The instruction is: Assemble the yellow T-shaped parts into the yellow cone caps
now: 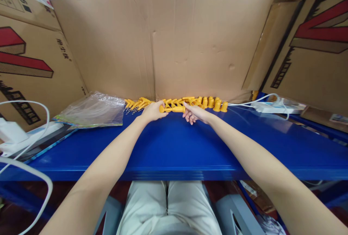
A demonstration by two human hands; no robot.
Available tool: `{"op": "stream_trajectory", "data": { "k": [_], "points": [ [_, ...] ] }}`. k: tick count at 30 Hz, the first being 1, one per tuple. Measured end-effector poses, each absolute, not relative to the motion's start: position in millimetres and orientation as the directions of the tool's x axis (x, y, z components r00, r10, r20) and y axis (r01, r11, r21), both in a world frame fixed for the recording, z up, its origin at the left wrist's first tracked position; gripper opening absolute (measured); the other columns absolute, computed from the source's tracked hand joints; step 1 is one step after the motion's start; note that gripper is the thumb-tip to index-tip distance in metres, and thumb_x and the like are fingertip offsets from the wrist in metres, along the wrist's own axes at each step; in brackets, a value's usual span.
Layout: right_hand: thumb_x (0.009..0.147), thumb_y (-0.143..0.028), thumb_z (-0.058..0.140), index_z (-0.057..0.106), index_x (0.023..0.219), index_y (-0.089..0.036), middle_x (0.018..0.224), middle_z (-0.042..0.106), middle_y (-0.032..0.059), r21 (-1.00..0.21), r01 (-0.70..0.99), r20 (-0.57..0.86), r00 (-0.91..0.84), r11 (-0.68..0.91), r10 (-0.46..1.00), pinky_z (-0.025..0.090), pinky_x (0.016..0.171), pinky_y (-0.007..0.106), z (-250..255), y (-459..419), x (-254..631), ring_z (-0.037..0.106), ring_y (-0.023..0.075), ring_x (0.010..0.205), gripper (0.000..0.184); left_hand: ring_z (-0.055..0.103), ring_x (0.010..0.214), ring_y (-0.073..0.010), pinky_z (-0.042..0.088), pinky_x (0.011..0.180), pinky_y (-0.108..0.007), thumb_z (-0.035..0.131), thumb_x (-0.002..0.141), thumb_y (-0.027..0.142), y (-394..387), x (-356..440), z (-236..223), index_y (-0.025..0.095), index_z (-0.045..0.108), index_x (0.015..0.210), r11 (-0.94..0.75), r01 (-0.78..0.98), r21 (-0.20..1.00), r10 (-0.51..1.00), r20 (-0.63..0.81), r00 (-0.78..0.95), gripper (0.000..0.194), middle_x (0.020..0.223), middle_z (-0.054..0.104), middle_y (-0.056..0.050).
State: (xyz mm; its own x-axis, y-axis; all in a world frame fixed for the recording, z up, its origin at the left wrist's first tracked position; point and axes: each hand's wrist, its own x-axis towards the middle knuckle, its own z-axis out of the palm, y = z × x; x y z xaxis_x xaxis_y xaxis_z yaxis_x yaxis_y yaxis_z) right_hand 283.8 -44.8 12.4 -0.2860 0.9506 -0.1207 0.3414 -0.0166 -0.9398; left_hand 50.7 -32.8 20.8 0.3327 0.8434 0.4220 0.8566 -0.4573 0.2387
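Observation:
Both of my hands meet over the blue table [174, 144], on a yellow plastic piece [176, 109] lying sideways between them. My left hand [154, 112] is closed round its left end, which has a round knob. My right hand [195, 113] pinches the wider right end with thumb and fingers. Behind the hands is a row of yellow branched parts [174, 102], partly covered by them. Several yellow cup-shaped parts [217, 104] stand to the right of my right hand. Left of my left hand lie yellow parts with small metal hooks [138, 104].
Clear plastic bags [92, 112] lie flat at the left. White power strips with cables sit at the far left [29, 137] and the right [280, 106]. A cardboard sheet [190, 46] walls off the back; large cartons flank both sides.

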Motion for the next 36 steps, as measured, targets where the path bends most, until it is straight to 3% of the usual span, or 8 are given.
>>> {"op": "stream_trajectory", "data": {
  "k": [2,4,7,16,27,30,32,36],
  "points": [
    [0.094,-0.062,0.034,0.059,0.088,-0.014,0.066,0.066,0.0063,-0.945,0.326,-0.122,-0.321,-0.011,0.939,0.040,0.036,0.019,12.0,-44.8,286.3,0.059,0.0113,0.043,0.054,0.057,0.062,-0.0171,0.038,0.061,-0.027,0.066,0.071,0.045,-31.9,50.4,20.5,0.023,0.057,0.093,-0.464,0.850,0.251,0.841,0.426,0.334,0.033,0.065,0.062,0.002],
    [0.091,-0.053,0.053,0.057,0.107,-0.017,0.092,0.070,0.0085,-0.954,0.296,-0.063,-0.362,0.050,0.930,0.049,0.045,0.019,11.3,-45.1,289.0,0.066,0.0116,0.057,0.040,0.057,0.062,-0.0169,0.038,0.061,-0.027,0.067,0.071,0.045,-31.6,50.2,20.4,0.023,0.057,0.092,-0.464,0.848,0.257,0.841,0.428,0.330,0.032,0.067,0.062,0.002],
    [0.082,-0.032,0.072,0.051,0.125,-0.021,0.116,0.065,0.0095,-0.948,0.270,0.048,-0.404,0.169,0.914,0.055,0.061,0.020,9.8,-44.9,291.7,0.069,0.0112,0.073,0.049,0.058,0.063,-0.0172,0.037,0.060,-0.026,0.067,0.071,0.044,-32.5,50.5,20.6,0.023,0.056,0.090,-0.463,0.850,0.253,0.839,0.435,0.327,0.031,0.067,0.063,0.001],
    [0.086,-0.029,0.066,0.058,0.113,-0.016,0.110,0.069,0.0120,-0.949,0.278,0.039,-0.367,0.150,0.929,0.056,0.064,0.020,9.3,-41.7,290.2,0.070,0.0120,0.074,0.031,0.058,0.063,-0.0174,0.036,0.060,-0.026,0.066,0.072,0.048,-33.0,50.8,20.7,0.024,0.056,0.090,-0.466,0.851,0.242,0.834,0.440,0.332,0.032,0.064,0.064,0.003],
    [0.088,-0.030,0.064,0.060,0.095,-0.016,0.086,0.070,0.0065,-0.981,0.181,-0.002,-0.344,0.064,0.939,0.054,0.056,0.019,12.6,-47.8,287.4,0.068,0.0117,0.066,0.016,0.060,0.066,-0.0180,0.040,0.064,-0.027,0.066,0.072,0.051,-34.4,51.3,21.3,0.023,0.058,0.094,-0.460,0.857,0.231,0.838,0.432,0.333,0.036,0.065,0.064,0.002],
    [0.090,-0.025,0.061,0.060,0.096,-0.017,0.088,0.070,0.0061,-0.997,0.075,-0.025,-0.328,-0.001,0.944,0.055,0.059,0.021,13.2,-47.3,285.5,0.068,0.0117,0.066,0.011,0.065,0.079,-0.0220,0.045,0.072,-0.031,0.065,0.072,0.056,-31.9,49.9,18.4,0.022,0.059,0.102,-0.468,0.852,0.235,0.838,0.423,0.344,0.045,0.081,0.069,-0.003],
    [0.092,-0.020,0.056,0.059,0.094,-0.016,0.087,0.071,0.0059,-0.998,-0.031,-0.038,-0.308,-0.050,0.951,0.056,0.063,0.023,13.8,-45.7,283.9,0.068,0.0112,0.067,0.005,0.064,0.097,-0.0253,0.047,0.083,-0.035,0.065,0.072,0.058,-29.9,48.9,14.7,0.022,0.056,0.118,-0.537,0.802,0.263,0.807,0.438,0.397,0.060,0.107,0.069,-0.008],
    [0.091,-0.011,0.052,0.060,0.088,-0.015,0.086,0.072,0.0065,-0.983,-0.170,-0.025,-0.236,-0.066,0.971,0.056,0.074,0.022,16.3,-39.7,284.3,0.068,0.0099,0.071,0.010,0.048,0.128,-0.0289,0.041,0.102,-0.041,0.065,0.073,0.057,-28.1,48.0,8.4,0.022,0.025,0.148,-0.668,0.675,0.313,0.722,0.492,0.487,0.091,0.147,0.041,-0.016]
  ]
}}
